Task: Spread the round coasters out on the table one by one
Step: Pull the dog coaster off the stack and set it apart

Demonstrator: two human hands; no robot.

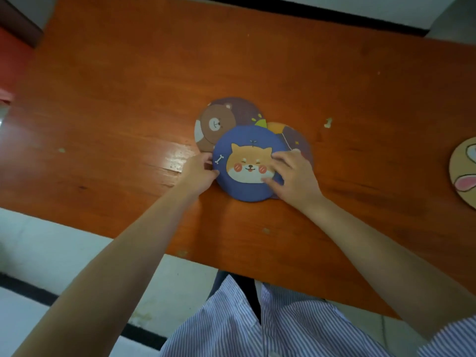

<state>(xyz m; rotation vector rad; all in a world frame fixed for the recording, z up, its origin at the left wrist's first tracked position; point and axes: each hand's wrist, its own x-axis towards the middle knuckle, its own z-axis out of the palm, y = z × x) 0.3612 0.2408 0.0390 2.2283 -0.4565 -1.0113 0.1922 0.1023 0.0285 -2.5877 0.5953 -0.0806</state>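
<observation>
Orange-brown wood fills the view, a worn table [128,104] with pale chips in its finish, and near its middle lies my loose pile of coasters. On top is the blue coaster [247,163] with a dog's face printed on it; it overlaps the bear coaster [224,119] behind it to the left and a darker coaster [296,140] that peeks out behind it to the right. My left hand [198,173] sits at the blue coaster's left rim, fingers curled and the tips pinched at the edge — I cannot tell whether they have got under it. My right hand [293,176] lies flat-ish on the blue coaster's right side, fingers spread and bent, the fingertips pressing down on the print and gripping nothing. Well apart from the pile, at the table's right edge of the view, one tan coaster [463,173] lies alone, half cut off. My striped shirt [257,325] shows below the near table edge.
</observation>
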